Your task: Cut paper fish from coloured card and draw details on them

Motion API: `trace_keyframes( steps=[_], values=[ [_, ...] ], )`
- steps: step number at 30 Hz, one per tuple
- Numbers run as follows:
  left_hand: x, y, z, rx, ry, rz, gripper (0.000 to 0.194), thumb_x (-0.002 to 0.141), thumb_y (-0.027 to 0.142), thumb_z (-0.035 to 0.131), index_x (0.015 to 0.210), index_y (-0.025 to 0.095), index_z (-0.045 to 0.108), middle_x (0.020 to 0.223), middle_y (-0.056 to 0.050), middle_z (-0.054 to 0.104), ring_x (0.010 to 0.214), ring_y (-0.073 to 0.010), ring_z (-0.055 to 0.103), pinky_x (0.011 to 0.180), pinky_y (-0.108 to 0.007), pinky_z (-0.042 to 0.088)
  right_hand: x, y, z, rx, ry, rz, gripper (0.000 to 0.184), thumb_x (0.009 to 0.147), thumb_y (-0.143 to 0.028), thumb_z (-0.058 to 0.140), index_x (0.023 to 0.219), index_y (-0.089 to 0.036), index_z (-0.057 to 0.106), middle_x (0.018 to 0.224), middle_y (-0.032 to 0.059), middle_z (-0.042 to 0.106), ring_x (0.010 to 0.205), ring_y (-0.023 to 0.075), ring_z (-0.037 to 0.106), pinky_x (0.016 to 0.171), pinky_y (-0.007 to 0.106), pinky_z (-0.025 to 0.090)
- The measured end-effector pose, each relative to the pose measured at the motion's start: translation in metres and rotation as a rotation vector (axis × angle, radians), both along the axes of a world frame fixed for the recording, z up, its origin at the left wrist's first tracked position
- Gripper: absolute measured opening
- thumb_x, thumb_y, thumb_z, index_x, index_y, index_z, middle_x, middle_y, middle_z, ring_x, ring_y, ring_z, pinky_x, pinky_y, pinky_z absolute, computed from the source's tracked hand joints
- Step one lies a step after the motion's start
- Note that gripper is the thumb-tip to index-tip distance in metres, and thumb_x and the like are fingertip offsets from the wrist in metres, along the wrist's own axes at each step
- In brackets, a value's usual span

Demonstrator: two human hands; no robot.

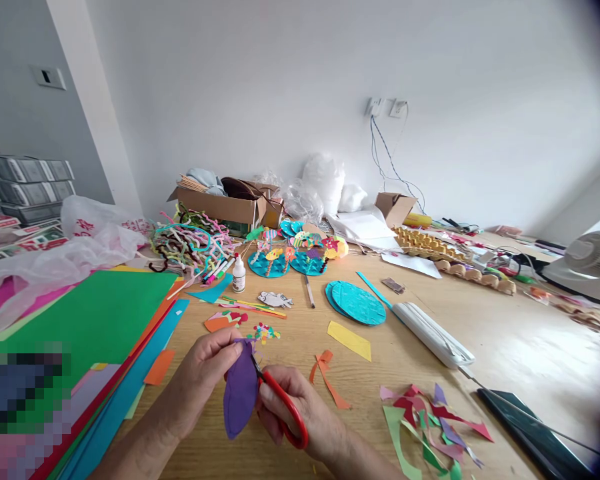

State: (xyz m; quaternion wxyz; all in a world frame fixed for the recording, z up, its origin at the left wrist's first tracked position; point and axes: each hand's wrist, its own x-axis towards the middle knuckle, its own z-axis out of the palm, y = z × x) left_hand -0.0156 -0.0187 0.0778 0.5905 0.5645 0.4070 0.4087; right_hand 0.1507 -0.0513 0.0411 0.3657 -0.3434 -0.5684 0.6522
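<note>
My left hand (205, 373) pinches the upper end of a purple paper shape (240, 393) and holds it above the wooden table (520, 347). My right hand (300, 407) grips red-handled scissors (285, 407), whose blades meet the right edge of the purple shape near its top. Small coloured paper bits (264, 331) lie just beyond my hands. An orange paper strip (327, 377) lies to the right of the scissors.
Stacked coloured paper sheets (95, 320) cover the left. Teal paper discs (357, 303), a glue bottle (239, 273), pipe cleaners (190, 243) and cardboard boxes (220, 203) lie further back. Paper scraps (430, 420) sit at the right front, a white folded bundle (430, 333) beyond them, a fan (587, 263) far right.
</note>
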Motion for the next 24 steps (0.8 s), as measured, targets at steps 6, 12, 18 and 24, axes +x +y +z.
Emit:
trace_keyframes(
  steps=[6, 12, 18, 24],
  values=[
    [-0.0003, -0.0008, 0.0003, -0.002, -0.019, -0.018, 0.025, 0.077, 0.040, 0.056, 0.065, 0.019, 0.057, 0.057, 0.004, 0.050, 0.058, -0.0136, 0.042, 0.056, -0.024, 0.036, -0.0012, -0.0017, 0.0036, -0.003, -0.013, -0.006, 0.056, 0.077, -0.069, 0.051, 0.058, -0.017, 0.043, 0.042, -0.0059, 0.043, 0.034, 0.0038, 0.031, 0.037, 0.019, 0.020],
    [-0.0023, 0.0002, -0.0018, 0.027, -0.006, -0.027, 0.027, 0.079, 0.040, 0.055, 0.063, 0.019, 0.051, 0.057, 0.005, 0.044, 0.058, -0.0129, 0.037, 0.056, -0.024, 0.034, -0.0009, -0.0019, 0.0006, 0.026, -0.010, -0.007, 0.055, 0.081, -0.066, 0.049, 0.056, -0.017, 0.043, 0.041, -0.0054, 0.043, 0.035, 0.0037, 0.032, 0.040, 0.019, 0.022],
    [-0.0017, -0.0001, -0.0004, 0.023, -0.018, -0.036, 0.028, 0.079, 0.041, 0.054, 0.062, 0.020, 0.048, 0.058, 0.005, 0.043, 0.058, -0.0126, 0.035, 0.055, -0.023, 0.033, -0.0018, -0.0019, 0.0013, 0.033, -0.008, -0.005, 0.055, 0.080, -0.067, 0.049, 0.056, -0.017, 0.043, 0.041, -0.0057, 0.043, 0.035, 0.0040, 0.031, 0.040, 0.020, 0.022],
    [-0.0046, -0.0010, -0.0013, 0.025, 0.002, -0.052, 0.030, 0.080, 0.042, 0.054, 0.061, 0.020, 0.047, 0.057, 0.005, 0.042, 0.057, -0.0124, 0.034, 0.052, -0.022, 0.032, -0.0022, -0.0016, 0.0038, 0.033, -0.012, -0.005, 0.058, 0.077, -0.070, 0.049, 0.054, -0.017, 0.042, 0.040, -0.0056, 0.042, 0.035, 0.0038, 0.030, 0.040, 0.019, 0.022]
  ],
)
